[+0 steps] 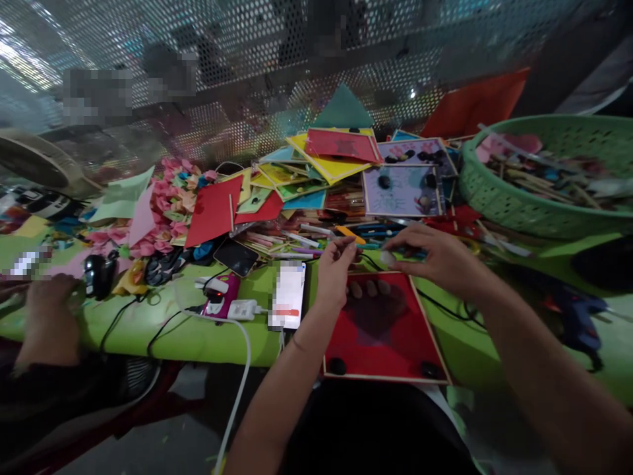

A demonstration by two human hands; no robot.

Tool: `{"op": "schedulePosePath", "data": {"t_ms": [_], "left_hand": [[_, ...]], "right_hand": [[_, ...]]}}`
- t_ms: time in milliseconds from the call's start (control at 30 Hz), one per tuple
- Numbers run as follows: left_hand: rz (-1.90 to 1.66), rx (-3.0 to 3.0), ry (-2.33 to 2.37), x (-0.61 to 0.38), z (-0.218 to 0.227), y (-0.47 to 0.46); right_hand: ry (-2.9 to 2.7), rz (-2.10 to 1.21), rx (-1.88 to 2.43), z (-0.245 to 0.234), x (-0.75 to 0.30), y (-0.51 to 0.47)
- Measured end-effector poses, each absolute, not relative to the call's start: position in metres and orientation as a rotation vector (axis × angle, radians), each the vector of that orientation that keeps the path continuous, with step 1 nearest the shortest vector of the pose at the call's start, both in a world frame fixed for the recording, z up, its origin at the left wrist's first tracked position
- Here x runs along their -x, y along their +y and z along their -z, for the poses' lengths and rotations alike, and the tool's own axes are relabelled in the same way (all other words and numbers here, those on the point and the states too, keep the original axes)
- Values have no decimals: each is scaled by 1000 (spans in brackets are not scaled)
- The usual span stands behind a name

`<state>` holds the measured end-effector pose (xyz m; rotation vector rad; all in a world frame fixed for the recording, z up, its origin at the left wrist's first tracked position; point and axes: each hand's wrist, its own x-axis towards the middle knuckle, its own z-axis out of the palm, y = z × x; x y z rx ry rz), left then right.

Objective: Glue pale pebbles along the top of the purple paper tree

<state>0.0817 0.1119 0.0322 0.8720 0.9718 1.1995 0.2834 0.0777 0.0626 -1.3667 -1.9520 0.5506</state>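
Observation:
A red picture board (380, 336) with thin wooden strips along its edges lies in front of me. Black stones (337, 366) sit at its lower corners, and several brownish pebbles (370, 288) are near its top edge. Over the top left of the board, my left hand (337, 270) is closed in a pinch. An orange slim piece (351, 234) shows just past its fingertips; whether they grip it I cannot tell. My right hand (432, 254), above the board's top right, pinches a small whitish round piece (388, 258) between thumb and finger.
Finished-looking cards (403, 188), pens and sticks crowd the table's back. A green basket (544, 218) stands right, near a glue gun (576, 313). A phone (287, 297), a purple power strip (222, 297) and cables lie left. Another person's hand (52, 297) is far left.

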Motion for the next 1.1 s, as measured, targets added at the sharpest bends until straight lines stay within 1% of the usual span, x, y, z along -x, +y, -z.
{"op": "schedulePosePath", "data": {"t_ms": [167, 433, 833, 1100], "left_hand": [[-1194, -853, 944, -83, -36, 110], [-1200, -818, 917, -81, -36, 110], [-1193, -828, 907, -83, -34, 112], [-1220, -817, 920, -81, -33, 112]], "right_hand": [[-2115, -615, 1406, -48, -309, 56], [-2135, -706, 1404, -19, -318, 48], [-2172, -707, 1332, -6, -322, 51], [-2129, -715, 1378, -7, -322, 48]]}}
